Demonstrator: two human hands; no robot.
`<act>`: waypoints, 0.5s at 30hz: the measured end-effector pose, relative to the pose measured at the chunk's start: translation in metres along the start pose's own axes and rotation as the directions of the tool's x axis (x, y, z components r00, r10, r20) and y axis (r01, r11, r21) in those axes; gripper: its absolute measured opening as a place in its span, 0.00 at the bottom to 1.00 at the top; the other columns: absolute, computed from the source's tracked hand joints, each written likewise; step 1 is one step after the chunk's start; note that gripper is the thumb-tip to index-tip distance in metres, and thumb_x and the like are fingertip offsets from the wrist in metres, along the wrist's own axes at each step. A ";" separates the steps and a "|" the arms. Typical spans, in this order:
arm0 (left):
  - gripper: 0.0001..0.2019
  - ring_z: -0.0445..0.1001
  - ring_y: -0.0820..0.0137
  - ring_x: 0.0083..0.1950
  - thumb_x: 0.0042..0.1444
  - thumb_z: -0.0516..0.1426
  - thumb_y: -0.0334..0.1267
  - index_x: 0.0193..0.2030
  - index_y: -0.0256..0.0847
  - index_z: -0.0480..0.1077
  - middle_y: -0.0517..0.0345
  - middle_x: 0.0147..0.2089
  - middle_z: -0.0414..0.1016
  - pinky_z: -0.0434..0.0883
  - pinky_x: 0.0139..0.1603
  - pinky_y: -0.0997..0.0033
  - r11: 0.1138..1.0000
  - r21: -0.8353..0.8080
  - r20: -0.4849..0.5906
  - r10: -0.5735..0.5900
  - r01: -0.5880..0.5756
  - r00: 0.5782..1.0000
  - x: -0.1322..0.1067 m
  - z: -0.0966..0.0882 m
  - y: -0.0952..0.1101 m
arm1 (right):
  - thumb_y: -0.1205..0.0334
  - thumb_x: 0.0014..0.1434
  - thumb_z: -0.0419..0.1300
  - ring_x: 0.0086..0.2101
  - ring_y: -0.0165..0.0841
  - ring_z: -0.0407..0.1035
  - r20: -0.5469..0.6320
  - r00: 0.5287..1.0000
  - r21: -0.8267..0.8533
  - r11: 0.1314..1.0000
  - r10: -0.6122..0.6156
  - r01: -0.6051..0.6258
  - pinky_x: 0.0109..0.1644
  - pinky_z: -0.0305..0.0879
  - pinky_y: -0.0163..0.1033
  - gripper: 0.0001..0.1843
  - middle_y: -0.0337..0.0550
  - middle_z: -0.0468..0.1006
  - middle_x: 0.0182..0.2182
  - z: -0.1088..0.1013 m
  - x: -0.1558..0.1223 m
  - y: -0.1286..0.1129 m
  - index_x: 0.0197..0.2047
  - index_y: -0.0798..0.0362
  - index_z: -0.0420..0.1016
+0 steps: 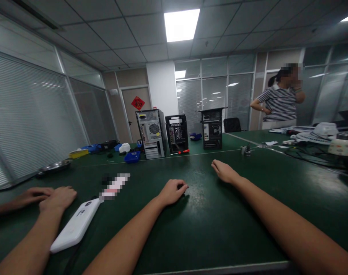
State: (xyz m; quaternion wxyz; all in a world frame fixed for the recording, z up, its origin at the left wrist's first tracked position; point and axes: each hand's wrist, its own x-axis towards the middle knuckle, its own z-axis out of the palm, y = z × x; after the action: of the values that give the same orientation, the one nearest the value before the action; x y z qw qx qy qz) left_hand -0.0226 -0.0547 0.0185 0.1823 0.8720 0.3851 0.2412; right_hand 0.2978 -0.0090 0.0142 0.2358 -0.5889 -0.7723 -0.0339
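Observation:
Both of my forearms rest on a green table. My left hand lies near the middle of the table with its fingers curled under into a loose fist, and nothing shows in it. My right hand lies palm down a little farther out, fingers loosely stretched, holding nothing. A white flat device lies to the left of my left arm, untouched. Beside it, another person's two hands rest on the table.
Three open computer cases stand at the table's far side, with a red-handled screwdriver and a blue bin nearby. A metal tray sits far left. A person in a striped shirt stands at the back right beside cluttered equipment.

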 end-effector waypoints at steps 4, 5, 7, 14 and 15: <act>0.18 0.75 0.68 0.38 0.66 0.52 0.47 0.44 0.38 0.80 0.54 0.40 0.81 0.66 0.40 0.73 1.000 -0.012 0.013 0.000 0.000 1.000 -0.001 -0.001 0.001 | 0.51 0.72 0.39 0.46 0.43 0.73 0.032 0.959 -0.003 0.959 0.283 -0.283 0.50 0.63 0.49 0.20 0.53 0.78 0.47 0.002 -0.003 0.068 0.51 0.52 0.66; 0.18 0.75 0.68 0.38 0.66 0.52 0.47 0.44 0.38 0.80 0.54 0.40 0.81 0.66 0.40 0.72 1.000 -0.014 0.014 0.001 -0.001 1.000 -0.001 -0.001 0.001 | 0.51 0.71 0.38 0.47 0.45 0.72 0.030 0.939 -0.011 0.939 0.343 -0.342 0.50 0.63 0.52 0.21 0.55 0.78 0.47 0.003 -0.004 0.080 0.52 0.52 0.66; 0.18 0.75 0.68 0.37 0.66 0.52 0.46 0.44 0.38 0.80 0.55 0.40 0.81 0.66 0.40 0.72 1.000 -0.016 0.016 0.005 -0.004 1.000 -0.001 0.000 0.000 | 0.50 0.71 0.38 0.49 0.49 0.72 0.015 0.901 -0.023 0.901 0.434 -0.433 0.51 0.62 0.56 0.22 0.57 0.77 0.48 0.005 -0.007 0.096 0.53 0.52 0.66; 0.18 0.75 0.68 0.38 0.66 0.52 0.47 0.43 0.38 0.80 0.55 0.39 0.81 0.66 0.40 0.73 1.000 -0.009 0.026 0.013 -0.012 1.000 0.001 0.004 -0.006 | 0.50 0.70 0.40 0.46 0.46 0.73 -0.050 0.862 0.054 0.863 0.505 -0.502 0.49 0.63 0.53 0.21 0.53 0.79 0.46 0.012 -0.005 0.108 0.50 0.50 0.70; 0.18 0.75 0.68 0.38 0.66 0.52 0.47 0.43 0.38 0.80 0.55 0.39 0.81 0.66 0.40 0.73 1.000 -0.008 0.025 0.012 -0.012 1.000 0.001 0.004 -0.008 | 0.51 0.69 0.41 0.46 0.45 0.73 -0.076 0.861 0.080 0.863 0.504 -0.498 0.49 0.63 0.51 0.21 0.52 0.80 0.45 0.010 -0.004 0.108 0.48 0.50 0.71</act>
State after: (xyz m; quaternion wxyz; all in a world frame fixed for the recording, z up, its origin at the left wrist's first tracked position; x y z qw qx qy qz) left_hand -0.0240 -0.0496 0.0116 0.1890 0.8764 0.3767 0.2329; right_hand 0.3956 0.0234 -0.0211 0.2894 -0.7600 -0.5814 0.0230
